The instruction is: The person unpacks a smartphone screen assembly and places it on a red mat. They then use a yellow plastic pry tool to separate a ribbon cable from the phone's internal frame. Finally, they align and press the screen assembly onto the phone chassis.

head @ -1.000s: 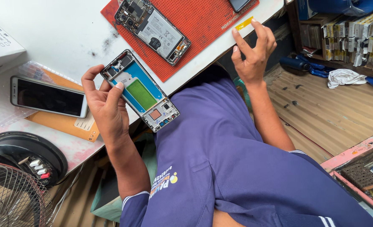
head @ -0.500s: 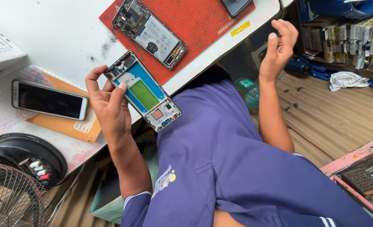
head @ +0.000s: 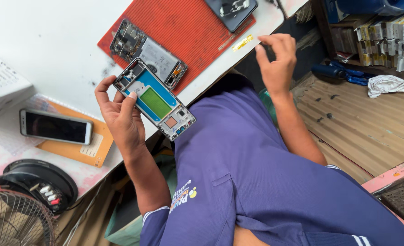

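Observation:
My left hand (head: pixel 122 120) grips an opened phone frame (head: pixel 155 99) with a blue inner plate and a green patch, holding it tilted above the white table's edge (head: pixel 56 54). The thumb rests on the frame's upper part. My right hand (head: pixel 277 61) hovers off the table edge with the fingers curled and apart, nothing in them. A small yellow strip (head: pixel 243 42) lies on the table just left of that hand. Behind the frame, a second stripped phone body (head: pixel 148 52) lies on a red mat (head: pixel 188 27).
A dark phone part (head: pixel 231 11) sits at the mat's far end. A whole smartphone (head: pixel 56 126) lies on an orange pad (head: pixel 81 150). A white box (head: pixel 1 84) is at the left and a fan (head: pixel 15 218) at the lower left. Shelves with small boxes (head: pixel 384 27) and a white cloth (head: pixel 386 84) are at the right.
My right hand left the yellow strip on the table edge, lifted away, and now hangs beside the table. My left hand kept hold of the phone frame almost without moving.

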Motion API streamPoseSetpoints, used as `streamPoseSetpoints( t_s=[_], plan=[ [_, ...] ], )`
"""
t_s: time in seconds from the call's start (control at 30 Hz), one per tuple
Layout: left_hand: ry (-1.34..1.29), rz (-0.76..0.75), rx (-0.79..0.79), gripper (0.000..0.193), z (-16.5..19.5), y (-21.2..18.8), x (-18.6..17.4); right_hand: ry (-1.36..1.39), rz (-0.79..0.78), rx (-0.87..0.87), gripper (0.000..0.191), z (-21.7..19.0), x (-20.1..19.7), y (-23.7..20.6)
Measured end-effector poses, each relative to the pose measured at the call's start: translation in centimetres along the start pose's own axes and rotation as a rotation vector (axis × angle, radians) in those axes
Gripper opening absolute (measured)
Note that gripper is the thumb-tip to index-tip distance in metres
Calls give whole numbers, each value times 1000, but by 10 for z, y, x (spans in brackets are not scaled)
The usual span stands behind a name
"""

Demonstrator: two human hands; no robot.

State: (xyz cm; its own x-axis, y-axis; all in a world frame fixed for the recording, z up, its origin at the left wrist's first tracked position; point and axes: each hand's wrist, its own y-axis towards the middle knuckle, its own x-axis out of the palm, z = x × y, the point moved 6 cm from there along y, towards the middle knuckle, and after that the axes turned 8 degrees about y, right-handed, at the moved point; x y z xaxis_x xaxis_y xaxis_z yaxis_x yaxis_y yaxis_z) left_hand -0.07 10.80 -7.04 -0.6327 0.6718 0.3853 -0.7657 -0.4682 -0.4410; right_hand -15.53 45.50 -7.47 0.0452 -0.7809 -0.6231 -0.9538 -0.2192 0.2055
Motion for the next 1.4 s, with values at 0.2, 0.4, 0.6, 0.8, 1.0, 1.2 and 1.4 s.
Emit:
streamPoseSetpoints(
  t_s=[0.2,0.4,0.6,0.8,1.0,1.2,1.4],
  plan=[
    [7,125,232,51,-13,58,22,36,-41,100,11,6,5,15],
    [330,106,523,52,-7,131,58,127,-65,151,13,14,2,20],
    [446,50,490,55,-10,147,75,266,-32,147,18,28,-15,24],
    [703,140,328,29,-7,163,78,281,-39,111,19,38,-23,25],
    [1085,209,505,20,6,143,109,228,-73,27,16,39,-27,28],
    [1324,-166,751,18,-69,50,207,232,-23,64,16,58,-41,27],
    [1526,-314,907,18,-112,21,257,217,-35,46,16,70,-50,30]
  ],
)
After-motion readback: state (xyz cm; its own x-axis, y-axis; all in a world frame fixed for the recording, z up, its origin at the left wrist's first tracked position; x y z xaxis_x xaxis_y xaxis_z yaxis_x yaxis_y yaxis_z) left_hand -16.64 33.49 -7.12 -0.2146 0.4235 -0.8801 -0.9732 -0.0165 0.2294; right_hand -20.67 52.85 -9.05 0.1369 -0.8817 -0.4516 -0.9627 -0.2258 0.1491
